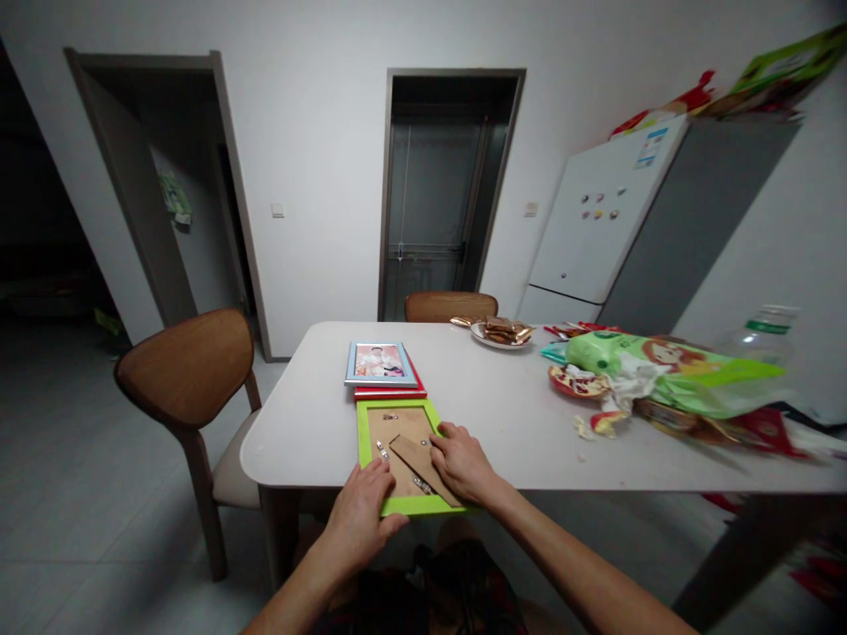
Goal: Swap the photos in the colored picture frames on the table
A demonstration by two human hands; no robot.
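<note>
A green picture frame (363,432) lies back side up at the table's front edge, its lower end reaching past the edge. Its brown backing board (403,425) carries small metal clips and a slanting stand leg (416,460). My left hand (363,511) rests on the frame's lower left side, fingers spread over the rim and board. On the right side, my right hand (461,460) has its fingers curled at the board and stand leg; what its fingertips grip, if anything, is hidden. Just behind lie a light blue frame with a photo (378,362) and a red frame (390,394) beneath it.
On the white table (503,414) are a plate of wrapped snacks (503,332), a cut pomegranate (578,382), peel pieces and a green plastic bag (701,375). A clear bottle (760,339) stands at the right. Wooden chairs (189,366) are left and behind.
</note>
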